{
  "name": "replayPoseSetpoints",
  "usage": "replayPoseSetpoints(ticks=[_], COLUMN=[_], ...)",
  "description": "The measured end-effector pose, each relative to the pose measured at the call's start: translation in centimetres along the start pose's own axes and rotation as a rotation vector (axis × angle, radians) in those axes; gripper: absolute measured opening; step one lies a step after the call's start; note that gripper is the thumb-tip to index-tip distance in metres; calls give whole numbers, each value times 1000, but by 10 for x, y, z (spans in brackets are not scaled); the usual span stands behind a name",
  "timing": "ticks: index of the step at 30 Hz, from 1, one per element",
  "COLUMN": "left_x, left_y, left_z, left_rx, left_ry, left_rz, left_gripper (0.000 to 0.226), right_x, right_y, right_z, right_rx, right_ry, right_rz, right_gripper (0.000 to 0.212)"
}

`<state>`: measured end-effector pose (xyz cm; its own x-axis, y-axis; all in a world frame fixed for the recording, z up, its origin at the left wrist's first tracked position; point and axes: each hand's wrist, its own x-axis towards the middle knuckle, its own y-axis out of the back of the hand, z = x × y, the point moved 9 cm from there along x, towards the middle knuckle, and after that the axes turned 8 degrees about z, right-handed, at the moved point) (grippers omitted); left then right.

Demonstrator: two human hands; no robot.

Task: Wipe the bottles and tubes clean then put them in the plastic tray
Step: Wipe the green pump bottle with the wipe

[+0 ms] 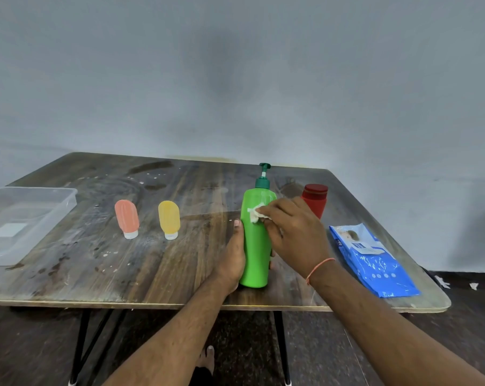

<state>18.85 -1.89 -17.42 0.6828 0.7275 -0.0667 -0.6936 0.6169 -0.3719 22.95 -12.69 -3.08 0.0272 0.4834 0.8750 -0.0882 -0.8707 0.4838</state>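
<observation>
A tall green pump bottle (255, 246) stands upright near the table's front edge. My left hand (233, 259) grips its lower left side. My right hand (294, 232) presses a small white wipe (255, 214) against the bottle's upper front. Behind my right hand stands a red bottle (315, 198), partly hidden. A pink tube (126, 219) and a yellow tube (169, 219) stand cap-down to the left. The clear plastic tray (68, 201) sits at the table's left edge with nothing visible in it.
A blue pack of wet wipes (375, 260) lies flat at the right of the worn wooden table (124, 268). A grey wall rises behind the table. Dark floor and black table legs show below, with my foot under the table.
</observation>
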Motion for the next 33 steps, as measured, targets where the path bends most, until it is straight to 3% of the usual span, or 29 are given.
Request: replayPoseSetpoints(ticks=[4, 8, 12, 18, 22, 29, 33], left_x=[0, 3, 4, 7, 8, 3, 3], left_y=[6, 9, 6, 3, 3, 3, 4], left_z=[6, 4, 0, -7, -9, 0, 0], left_rx=[30, 26, 18, 41, 49, 31, 65], left_ry=[-85, -70, -53, -4, -15, -47, -45], left_rz=[70, 90, 59, -21, -38, 38, 33], left_gripper=[66, 69, 72, 98, 95, 73, 83], right_x=[-28, -37, -18, 31, 27, -24, -14], right_y=[-4, -6, -6, -1, -1, -1, 3], right_z=[-13, -13, -8, 16, 18, -6, 0], right_rx=[35, 10, -41, -84, -49, 5, -28], right_ry=[72, 86, 48, -81, -131, -28, -41], right_rz=[-104, -136, -83, 70, 90, -29, -1], right_gripper=[21, 20, 19, 19, 20, 21, 20])
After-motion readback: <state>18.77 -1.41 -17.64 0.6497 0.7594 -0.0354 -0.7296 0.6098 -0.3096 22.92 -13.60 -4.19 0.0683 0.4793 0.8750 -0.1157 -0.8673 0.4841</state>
